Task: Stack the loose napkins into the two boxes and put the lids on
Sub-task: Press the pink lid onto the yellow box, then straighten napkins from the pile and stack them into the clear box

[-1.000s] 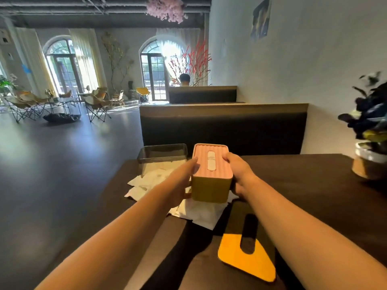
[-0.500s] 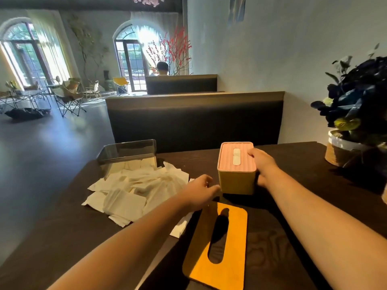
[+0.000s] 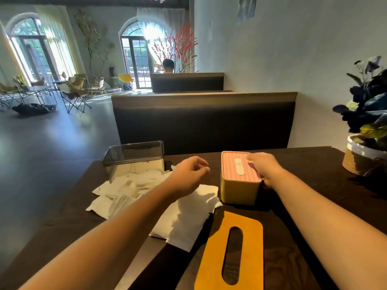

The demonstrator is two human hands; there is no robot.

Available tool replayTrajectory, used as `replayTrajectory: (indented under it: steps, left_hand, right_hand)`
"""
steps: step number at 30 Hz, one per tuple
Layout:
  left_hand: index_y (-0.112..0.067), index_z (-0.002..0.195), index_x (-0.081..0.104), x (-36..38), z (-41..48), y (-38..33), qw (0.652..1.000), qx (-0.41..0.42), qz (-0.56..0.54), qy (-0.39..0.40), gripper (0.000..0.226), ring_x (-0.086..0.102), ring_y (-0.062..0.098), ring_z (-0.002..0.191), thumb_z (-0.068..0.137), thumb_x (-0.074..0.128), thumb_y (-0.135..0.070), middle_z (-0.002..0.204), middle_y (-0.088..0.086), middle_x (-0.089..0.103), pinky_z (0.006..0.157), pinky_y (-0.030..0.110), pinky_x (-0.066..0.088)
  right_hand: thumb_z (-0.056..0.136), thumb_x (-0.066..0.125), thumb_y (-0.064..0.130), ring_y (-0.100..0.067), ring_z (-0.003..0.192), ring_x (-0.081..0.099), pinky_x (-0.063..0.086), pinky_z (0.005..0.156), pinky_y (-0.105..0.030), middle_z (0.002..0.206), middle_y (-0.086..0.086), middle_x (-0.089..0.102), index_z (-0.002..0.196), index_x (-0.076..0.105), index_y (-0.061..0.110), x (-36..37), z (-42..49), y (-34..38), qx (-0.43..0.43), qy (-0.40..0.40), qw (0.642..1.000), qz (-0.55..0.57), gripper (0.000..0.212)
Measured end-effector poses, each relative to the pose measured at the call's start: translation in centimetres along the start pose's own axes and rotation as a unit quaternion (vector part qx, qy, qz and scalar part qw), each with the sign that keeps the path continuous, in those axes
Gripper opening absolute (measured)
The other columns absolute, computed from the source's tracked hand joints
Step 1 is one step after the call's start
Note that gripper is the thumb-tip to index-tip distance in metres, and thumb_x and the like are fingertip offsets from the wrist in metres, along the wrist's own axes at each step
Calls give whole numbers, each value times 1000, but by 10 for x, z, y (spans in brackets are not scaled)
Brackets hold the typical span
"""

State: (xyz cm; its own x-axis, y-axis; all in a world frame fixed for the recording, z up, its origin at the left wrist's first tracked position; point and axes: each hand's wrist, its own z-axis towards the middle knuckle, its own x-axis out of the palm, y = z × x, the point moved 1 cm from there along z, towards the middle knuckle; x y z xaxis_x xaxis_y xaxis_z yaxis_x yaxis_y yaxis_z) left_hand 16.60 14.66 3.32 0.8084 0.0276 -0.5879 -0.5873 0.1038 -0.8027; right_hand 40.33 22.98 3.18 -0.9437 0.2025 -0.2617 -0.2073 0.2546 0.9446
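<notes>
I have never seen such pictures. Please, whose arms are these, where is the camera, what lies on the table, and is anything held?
No machine: these are a person's bare arms, filmed by a camera worn on the head, looking forward and down. On the table lie napkins, a clear box, a yellow box with a pink lid, an orange lid and a plant. The right hand holds the yellow box; the left hand hovers over the napkins, holding nothing.

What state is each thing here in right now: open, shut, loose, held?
Yellow box, shut, pink lid on.
Clear box, open, no lid.
Orange lid, off, flat on the table.
Napkins, loose pile on the table.
Left hand, above the napkins, holding nothing.
Right hand, grips the yellow box.
</notes>
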Motion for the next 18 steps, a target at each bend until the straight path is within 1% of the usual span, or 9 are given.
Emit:
replayTrajectory:
  steps: [2,4,6,9,13,14,16,17,18]
  left_hand:
    - [-26,132,61,-17,2,7,1000,-2,3,-23,27,64,8,111,106,58,-35,123,-6,68,88,24,53]
    - [-26,131,61,-32,2,17,999,-9,4,-37,25,64,8,106,107,57,-34,120,-6,68,80,20,52]
    - [-25,130,61,-42,-1,27,999,-16,7,-46,24,63,7,102,108,57,-33,117,-7,67,78,20,51]
    - [-24,129,62,-56,-7,45,998,-23,14,-57,24,63,9,105,107,58,-34,117,-7,66,82,22,51]
    - [-26,128,62,-74,-19,63,997,-30,-4,-70,24,63,11,104,106,59,-36,116,-8,64,82,23,53]
    - [-26,127,62,-79,-23,67,997,-28,-9,-74,23,63,11,103,106,59,-35,117,-8,64,81,23,54]
    - [-26,124,62,-89,-32,76,996,-24,-19,-84,19,62,9,101,107,58,-33,116,-7,64,76,19,53]
    - [-25,125,63,-96,-37,83,995,-25,-25,-91,20,62,9,101,107,58,-33,117,-6,65,76,18,52]
    - [-24,126,63,-100,-41,86,994,-25,-30,-99,21,63,10,103,107,58,-32,118,-6,65,79,20,52]
  right_hand:
    - [103,61,30,-25,107,64,61,84,-43,129,-9,59,147,51,22,7,0,4,-78,-63,993,-54,45]
    - [101,63,34,-28,122,55,56,95,-47,145,-7,48,145,53,25,22,-5,10,-160,-103,974,-124,46]
    - [101,62,37,-28,128,50,53,98,-45,147,-5,46,142,55,27,40,-12,17,-212,-100,958,-166,42]
    - [100,60,39,-27,128,51,53,100,-50,146,-3,49,137,58,31,74,-27,26,-234,-56,955,-172,38]
    - [103,61,32,-21,117,60,53,84,-32,136,-4,59,133,62,23,113,-52,30,-250,-12,955,-161,31]
    - [103,61,31,-18,111,62,53,81,-30,128,-2,63,130,62,23,123,-58,30,-254,0,953,-164,28]
    - [104,60,29,-11,95,63,52,70,-24,106,6,66,122,64,24,141,-73,30,-253,39,951,-171,19]
    - [103,60,28,-11,92,64,51,67,-22,98,9,65,117,65,25,151,-81,29,-254,61,949,-176,14]
    - [103,61,28,-11,92,64,50,67,-22,96,10,65,113,65,27,156,-86,27,-260,77,945,-184,10]
